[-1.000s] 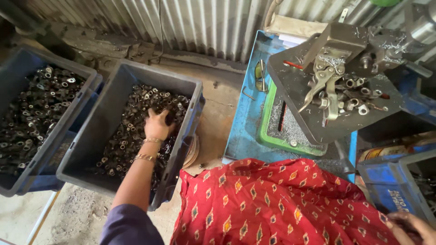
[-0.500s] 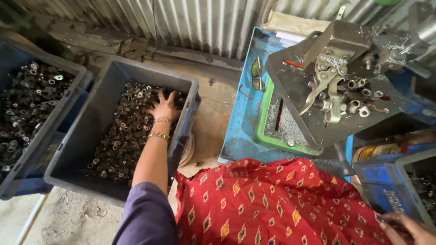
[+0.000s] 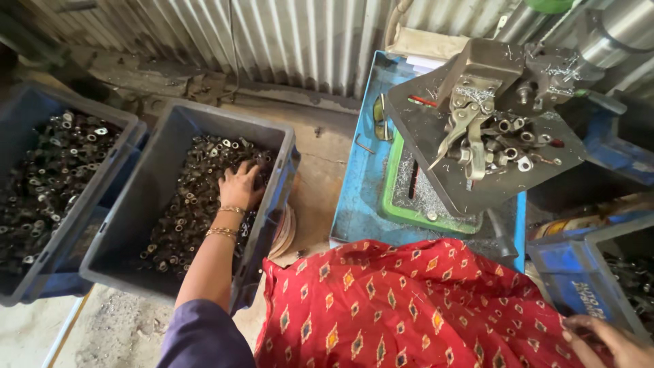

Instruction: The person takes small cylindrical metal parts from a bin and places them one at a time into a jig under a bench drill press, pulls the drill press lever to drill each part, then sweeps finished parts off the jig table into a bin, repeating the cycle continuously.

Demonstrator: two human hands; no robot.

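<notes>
Left hand point(image 3: 240, 185) is down in the grey crate point(image 3: 129, 204), fingers curled into the heap of small metal parts point(image 3: 187, 204), though whether any are actually gripped, I can't tell. Right hand point(image 3: 603, 341) rests low by the blue bin point(image 3: 579, 286), its grip hidden. Risk: a loose scoop from that tangled heap could spill pieces over the rim just beside the wrist

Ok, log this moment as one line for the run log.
left hand: in grey bin, on small metal parts | right hand: on red patterned cloth by blue crate
</notes>
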